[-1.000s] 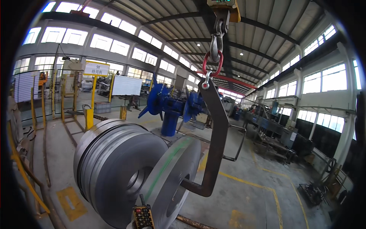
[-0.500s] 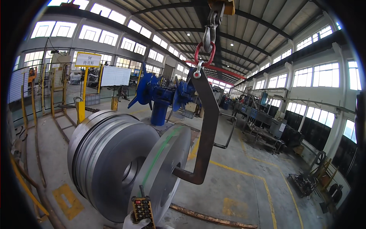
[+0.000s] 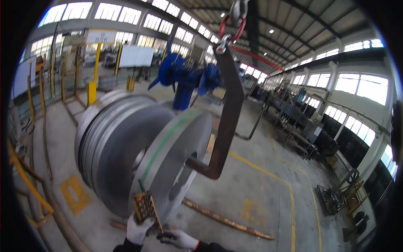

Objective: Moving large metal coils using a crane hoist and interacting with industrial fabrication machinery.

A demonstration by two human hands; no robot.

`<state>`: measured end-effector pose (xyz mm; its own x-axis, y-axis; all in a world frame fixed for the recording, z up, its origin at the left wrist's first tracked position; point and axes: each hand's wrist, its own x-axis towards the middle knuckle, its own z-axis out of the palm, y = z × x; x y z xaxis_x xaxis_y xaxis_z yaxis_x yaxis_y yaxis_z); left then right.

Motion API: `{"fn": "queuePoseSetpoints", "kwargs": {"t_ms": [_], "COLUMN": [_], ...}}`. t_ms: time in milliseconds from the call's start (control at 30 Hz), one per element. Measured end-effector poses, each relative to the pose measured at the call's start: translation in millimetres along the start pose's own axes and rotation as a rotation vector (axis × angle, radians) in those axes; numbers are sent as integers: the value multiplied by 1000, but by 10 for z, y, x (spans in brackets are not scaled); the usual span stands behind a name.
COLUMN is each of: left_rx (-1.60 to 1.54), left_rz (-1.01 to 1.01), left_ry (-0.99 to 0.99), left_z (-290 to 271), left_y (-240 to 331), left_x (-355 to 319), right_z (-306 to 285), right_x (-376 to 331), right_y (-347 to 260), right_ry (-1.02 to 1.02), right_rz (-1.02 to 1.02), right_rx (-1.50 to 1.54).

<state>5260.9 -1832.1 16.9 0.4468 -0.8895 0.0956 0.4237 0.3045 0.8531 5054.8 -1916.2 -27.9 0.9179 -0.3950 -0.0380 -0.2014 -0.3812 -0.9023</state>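
My left hand, in a pale glove, is closed around a yellow crane remote control with dark buttons and a short antenna. Close to the remote's lower end is my right hand, gloved in pale and dark; blur hides how its fingers are set. Beyond the remote, a coil of steel strip with a green stripe stands on edge, leaning slightly. The lower arm of a dark steel C-hook reaches into its bore. A red ring and shackle hold the hook from above.
Several more steel coils stand in a row at left. Behind them is a blue decoiler. A wooden strip lies on the floor beside yellow lines. Yellow posts and rails run along the left; machinery lines the right.
The view has tipped downward, so the coil and hook appear higher. My right hand has come into view near the remote. My left hand still holds the remote, and the hook remains in the bore.
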Motion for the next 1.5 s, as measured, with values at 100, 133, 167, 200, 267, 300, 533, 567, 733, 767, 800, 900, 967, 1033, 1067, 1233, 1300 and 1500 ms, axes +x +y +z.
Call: {"fn": "queuePoseSetpoints", "kwargs": {"t_ms": [100,133,167,200,267,300,533,567,733,767,800,900,967,1033,1067,1233,1300,1500], "left_rx": [-13,-3,-30,-44,-41,-22,-22,-13,-89,-109,-132,-212,-267,-330,-359,-387,-386,-356], "left_rz": [-28,-13,-46,-61,-25,-18,-141,-140,-210,-228,-242,-297,-344,-352,-347,-384,-349,-272], "left_ry": [45,27,10,6,-2,24,60,53,-61,-80,-108,-175,-214,-239,-250,-354,-420,-451], "left_z": [1,4,10,-8,-95,-152,-499,-516,-513,-503,-486,-320,-104,89,187,622,884,1818], "left_y": [1,-20,-72,-62,-49,-37,104,121,67,50,29,-73,-121,-255,-312,-734,-864,-1479], "left_x": [62,108,141,148,161,164,191,196,231,239,258,293,311,305,313,482,549,848], "right_z": [-56,-58,14,-22,48,80,191,214,341,337,340,287,234,117,11,-763,-1193,-2745], "right_x": [-76,-120,-216,-225,-254,-250,-256,-257,-401,-439,-484,-741,-872,-987,-1044,-1297,-1473,-1980], "right_y": [-44,21,219,103,160,119,-87,-102,-122,-162,-129,-63,-10,23,53,67,132,-4], "right_ry": [-70,-54,73,68,142,157,286,315,535,574,619,772,924,1033,1063,1136,1092,908], "right_rz": [162,182,57,176,231,237,306,311,324,366,368,280,102,-46,-94,-251,-334,-282], "right_rx": [141,106,84,132,184,190,171,179,382,366,383,619,918,1079,1110,1049,1049,836]}}
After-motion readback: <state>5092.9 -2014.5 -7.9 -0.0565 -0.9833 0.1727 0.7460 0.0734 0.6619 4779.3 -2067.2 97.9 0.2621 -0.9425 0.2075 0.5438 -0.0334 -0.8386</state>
